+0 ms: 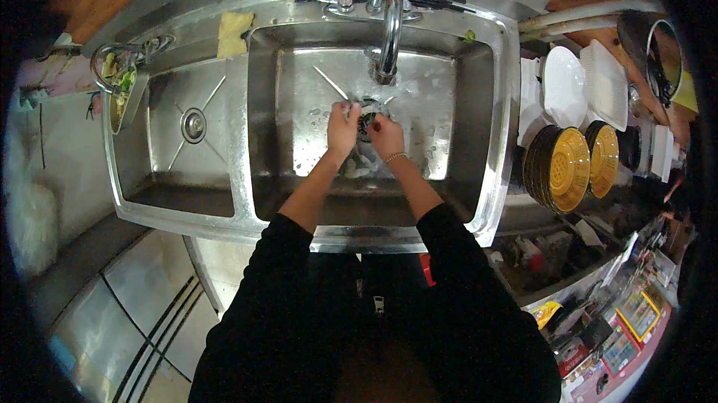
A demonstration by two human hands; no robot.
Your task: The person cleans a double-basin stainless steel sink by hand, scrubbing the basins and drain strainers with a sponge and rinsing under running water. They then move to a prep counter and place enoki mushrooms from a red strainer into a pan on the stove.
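Observation:
Both of my hands are low over the right basin of a stainless steel sink (471,122), close around its drain (367,117). The fingers of my left hand (343,132) point up at the drain's left side. On the right side my right hand (388,136), with a beaded bracelet at the wrist, has its fingers curled inward. Something small and pale shows between the fingertips, but it is too blurred to tell whether either hand grips it. A chrome faucet (391,27) arches over the basin just beyond my hands. Water drops lie on the basin floor.
Left of the divider is a smaller basin (213,139), with a corner strainer (134,101) of food scraps and a second faucet (104,69). A yellow cloth (234,33) lies on the rim. At right stand yellow plates (569,170) and white dishes (564,86).

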